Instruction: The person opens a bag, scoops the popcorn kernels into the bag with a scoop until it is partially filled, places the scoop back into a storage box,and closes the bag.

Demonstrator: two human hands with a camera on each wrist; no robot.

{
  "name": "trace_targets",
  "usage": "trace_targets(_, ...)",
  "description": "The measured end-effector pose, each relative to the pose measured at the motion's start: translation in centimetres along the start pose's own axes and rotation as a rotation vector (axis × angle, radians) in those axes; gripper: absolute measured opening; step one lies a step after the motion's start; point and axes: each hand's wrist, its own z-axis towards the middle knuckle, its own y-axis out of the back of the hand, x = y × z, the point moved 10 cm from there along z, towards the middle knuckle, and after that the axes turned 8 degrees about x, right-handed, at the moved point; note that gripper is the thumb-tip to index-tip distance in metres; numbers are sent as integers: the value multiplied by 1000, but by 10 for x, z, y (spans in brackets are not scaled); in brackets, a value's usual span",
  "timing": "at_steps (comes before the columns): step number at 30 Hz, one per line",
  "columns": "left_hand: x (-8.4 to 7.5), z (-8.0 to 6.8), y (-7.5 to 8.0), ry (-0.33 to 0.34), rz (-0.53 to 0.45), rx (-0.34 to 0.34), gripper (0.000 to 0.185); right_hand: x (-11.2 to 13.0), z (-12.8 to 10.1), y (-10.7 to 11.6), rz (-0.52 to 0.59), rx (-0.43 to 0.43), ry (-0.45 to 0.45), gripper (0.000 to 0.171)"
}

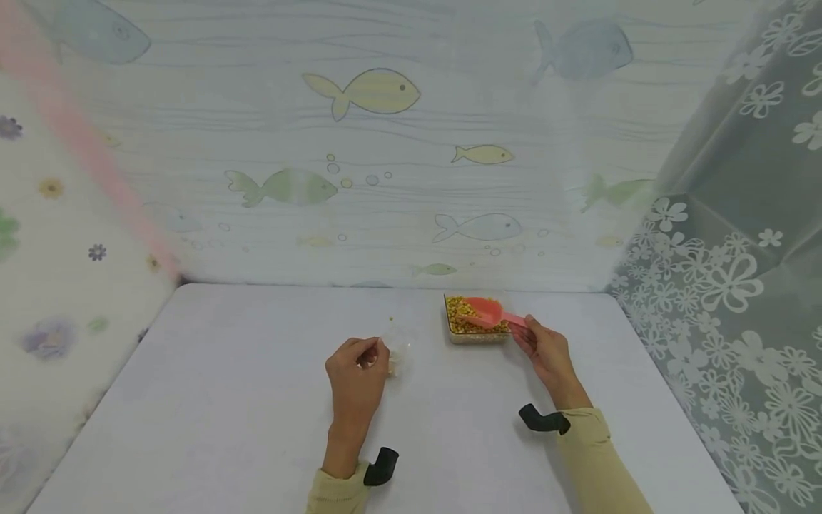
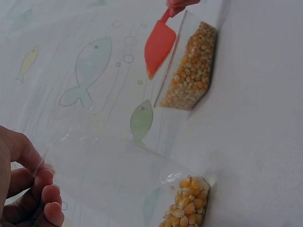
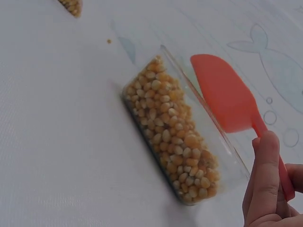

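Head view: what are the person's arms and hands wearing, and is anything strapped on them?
Both hands are bare: no gloves, rings or watch show on the left hand or the right hand. Each forearm wears a pale yellow-beige long sleeve with a ribbed cuff. A small black curved mount sits at each wrist, the left one and the right one. No cables show.

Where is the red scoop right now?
In the head view, the red scoop is held by the right hand over the clear tray of corn kernels, right of centre on the table.
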Motion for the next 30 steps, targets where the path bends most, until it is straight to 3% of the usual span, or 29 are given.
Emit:
trace_targets(8,2,0,0,-2,-8,-3,12,-7,-1,-3,137,64,-50,27)
trace_targets(20,4,0,0,28,-1,10,9,-6,-11,-18,70,104,-21,31)
trace_targets(30,1,1,-1,4,-5,5,12,-19,-18,-45,-6,181,-22,34)
